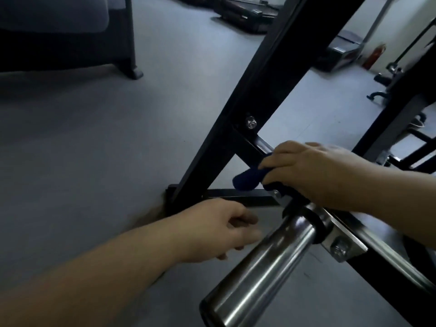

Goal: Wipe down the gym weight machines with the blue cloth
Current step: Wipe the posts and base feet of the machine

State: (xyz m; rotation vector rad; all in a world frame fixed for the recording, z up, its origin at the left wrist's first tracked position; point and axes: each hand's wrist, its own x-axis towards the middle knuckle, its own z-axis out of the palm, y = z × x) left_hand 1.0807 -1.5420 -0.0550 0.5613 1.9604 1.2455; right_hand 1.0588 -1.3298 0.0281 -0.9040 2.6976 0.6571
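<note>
Closest to the person, a thick chrome peg (259,267) juts out from the black machine frame (238,114), its long axis running from the bolted bracket (342,246) at upper right down toward the lower left, free end nearest the viewer. Just left of it hangs the left hand (212,230), fingers loosely curled and holding nothing, the fingertips close to the peg though I cannot tell whether they touch it.

A little further on, the right hand (313,171) comes in from the right, fingers wrapped down over the blue cloth (250,178) and pressing it onto a short black cross brace (254,147) of the frame. The cloth is bunched into a dark roll; its long axis lies roughly left to right, with the loose end poking out leftward past the knuckles and the rest hidden under the palm. It sits just above the peg's base and a low horizontal bar (238,197).

The main sloped beam rises from the grey floor (94,149) at lower left up to the right, a silver bolt (250,122) on its side. Further back stand a dark padded seat (54,17), a treadmill (247,13) and a red fire extinguisher (374,56) by the wall.
</note>
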